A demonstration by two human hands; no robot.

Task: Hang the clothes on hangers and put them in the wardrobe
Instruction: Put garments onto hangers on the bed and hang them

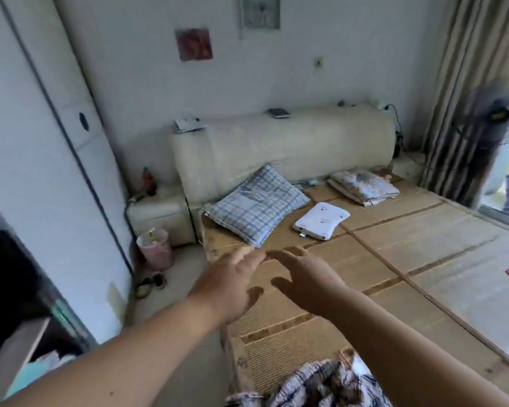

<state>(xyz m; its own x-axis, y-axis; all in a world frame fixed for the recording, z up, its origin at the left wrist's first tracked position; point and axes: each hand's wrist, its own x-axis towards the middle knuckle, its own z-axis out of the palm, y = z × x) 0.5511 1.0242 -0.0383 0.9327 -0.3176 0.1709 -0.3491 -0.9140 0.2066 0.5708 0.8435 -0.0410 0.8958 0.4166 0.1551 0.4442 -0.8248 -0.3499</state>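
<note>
Both bare arms reach forward over the woven straw mat (394, 230) covering the bed; the left hand (232, 286) and the right hand (306, 280) hover side by side, fingers (254, 257) straight and loosely together, holding nothing, the two hands' tips nearly meeting; the crumpled blue-and-white checked garment (315, 383) lies at the mat's near edge, beneath the right forearm; the white sliding-door wardrobe (41, 142) stands at the left; a blue plaid pillow (256, 210) rests near the cream padded headboard (291, 145).
</note>
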